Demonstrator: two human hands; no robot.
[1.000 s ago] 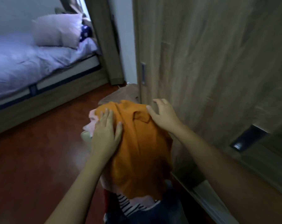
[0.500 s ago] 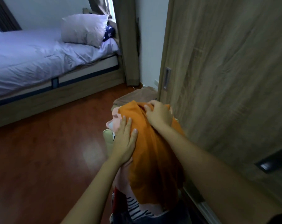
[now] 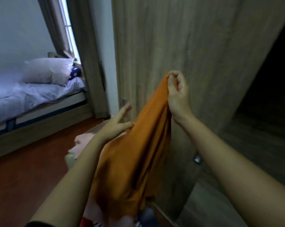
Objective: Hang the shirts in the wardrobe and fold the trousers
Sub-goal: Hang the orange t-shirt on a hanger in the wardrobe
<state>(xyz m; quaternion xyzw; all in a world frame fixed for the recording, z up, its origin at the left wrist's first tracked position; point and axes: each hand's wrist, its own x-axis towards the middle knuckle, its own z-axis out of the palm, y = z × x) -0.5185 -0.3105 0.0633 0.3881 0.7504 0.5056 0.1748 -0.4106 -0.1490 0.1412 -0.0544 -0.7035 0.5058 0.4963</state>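
We see our right hand (image 3: 177,94) pinching the orange garment (image 3: 135,154) by its top; our left hand (image 3: 116,124), fingers straight, touches its side.

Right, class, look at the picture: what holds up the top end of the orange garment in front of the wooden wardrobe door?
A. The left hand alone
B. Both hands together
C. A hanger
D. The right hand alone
D: the right hand pinches the bunched top of the orange garment, while the left hand only touches its side lower down with straight fingers.
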